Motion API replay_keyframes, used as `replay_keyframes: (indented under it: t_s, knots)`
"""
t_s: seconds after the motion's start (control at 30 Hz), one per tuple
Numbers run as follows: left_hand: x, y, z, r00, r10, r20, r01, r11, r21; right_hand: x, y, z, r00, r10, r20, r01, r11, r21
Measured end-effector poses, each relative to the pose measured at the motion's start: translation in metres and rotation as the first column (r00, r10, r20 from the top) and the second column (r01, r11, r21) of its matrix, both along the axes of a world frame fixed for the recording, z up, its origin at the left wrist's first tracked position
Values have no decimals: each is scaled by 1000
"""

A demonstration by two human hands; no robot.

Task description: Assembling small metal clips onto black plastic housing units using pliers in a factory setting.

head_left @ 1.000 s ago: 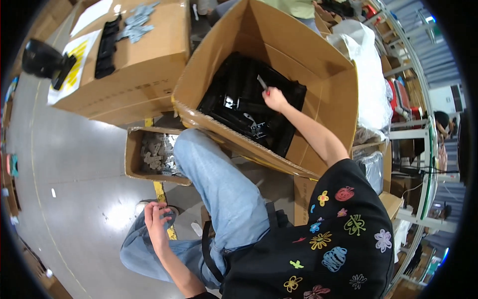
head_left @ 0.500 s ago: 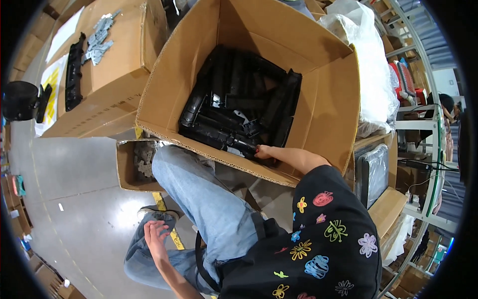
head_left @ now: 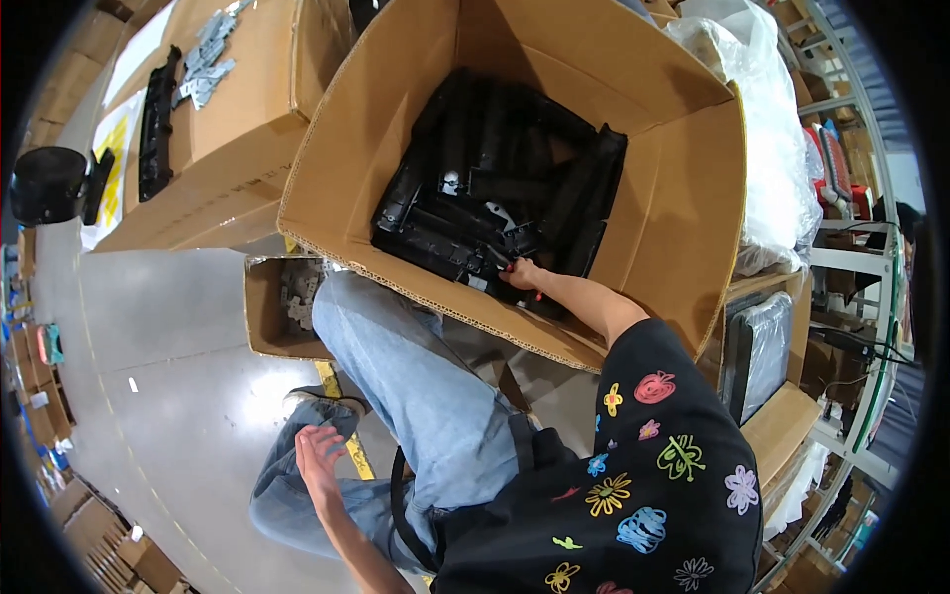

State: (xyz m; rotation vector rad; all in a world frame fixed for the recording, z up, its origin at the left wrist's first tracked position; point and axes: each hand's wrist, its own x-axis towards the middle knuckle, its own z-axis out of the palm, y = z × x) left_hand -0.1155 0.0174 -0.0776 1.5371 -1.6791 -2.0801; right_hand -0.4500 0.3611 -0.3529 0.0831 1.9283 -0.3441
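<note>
A yellow-marked sheet [head_left: 117, 147] covers the near left corner of the left carton [head_left: 259, 74]; a black device [head_left: 49, 186] juts past that corner. White paper [head_left: 141, 48] lies along the carton's left edge. Rightward, a clear bag [head_left: 770, 173] and wrapped panel [head_left: 764, 346] stand near the shelf [head_left: 853, 259]. Yellow tape [head_left: 360, 457] marks the floor [head_left: 188, 337]

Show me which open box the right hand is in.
The large open box, with black parts inside and the right hand among them; the small open box holds grey pieces.
</note>
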Motion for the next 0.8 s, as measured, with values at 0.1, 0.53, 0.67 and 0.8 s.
replay_keyframes:
  t_s: [0.1,0.53,0.67,0.8]
  knots:
    - [-10,1,-12,999,-47,-20,47,999,13,1,23,-32,942,-315,-112,308,948,-78]
    - [6,1,10,990,120,-75,-121,993,0,9,13,-7,891,443,-98,-432,894,119]
    - [-23,-1,-25,966,122,-230,-83,982,171,-27,155,-105,751,540,-381,-492,842,222]
    - [-6,-3,-6,970,22,-243,-73,976,-204,37,166,-60,786,393,-476,-439,898,18]
